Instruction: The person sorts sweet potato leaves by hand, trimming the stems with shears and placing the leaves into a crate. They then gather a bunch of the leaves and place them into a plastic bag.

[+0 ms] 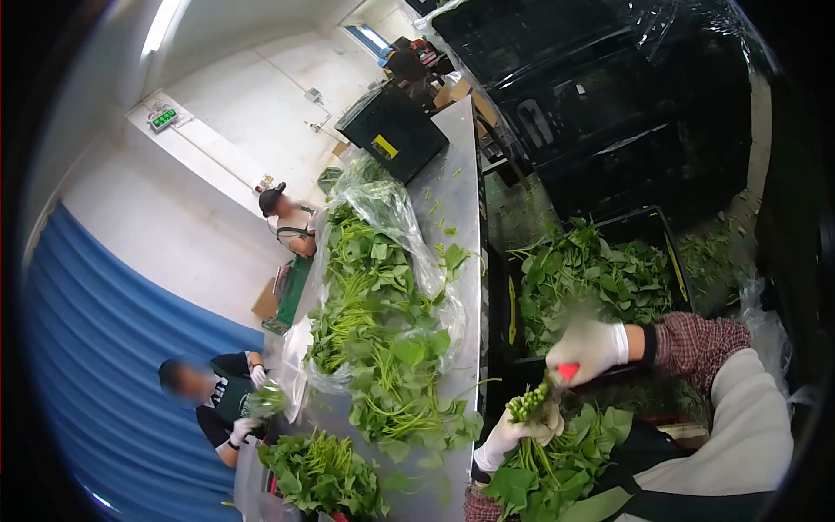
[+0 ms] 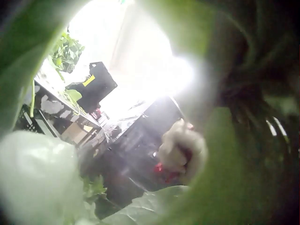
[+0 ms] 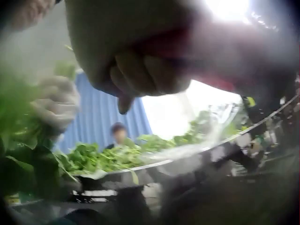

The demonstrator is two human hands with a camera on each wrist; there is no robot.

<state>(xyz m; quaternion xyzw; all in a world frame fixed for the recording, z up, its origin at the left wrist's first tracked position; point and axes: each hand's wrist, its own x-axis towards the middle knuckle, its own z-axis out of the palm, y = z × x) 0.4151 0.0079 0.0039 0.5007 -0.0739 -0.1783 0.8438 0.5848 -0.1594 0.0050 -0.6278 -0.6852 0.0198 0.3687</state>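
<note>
My white-gloved left hand (image 1: 498,442) grips a bunch of leafy greens (image 1: 557,465), the pale stem ends (image 1: 526,404) pointing up out of the fist. In the left wrist view, blurred leaves from the bunch cover much of the picture. Just above the stem ends, my gloved right hand (image 1: 587,350) holds a red-handled tool (image 1: 567,371); its far end is blurred beside the stems. The right wrist view has the curled fingers (image 3: 136,75) close up around the red handle (image 3: 164,44), with the left hand (image 3: 56,103) and bunch off to the left.
A black crate (image 1: 670,252) of loose greens stands beyond my right hand. Along the metal table (image 1: 452,187) lies a long heap of greens (image 1: 374,322) on clear plastic. Two people work across it, one holding a bagged bunch (image 1: 267,398). Black crates (image 1: 626,104) are stacked behind.
</note>
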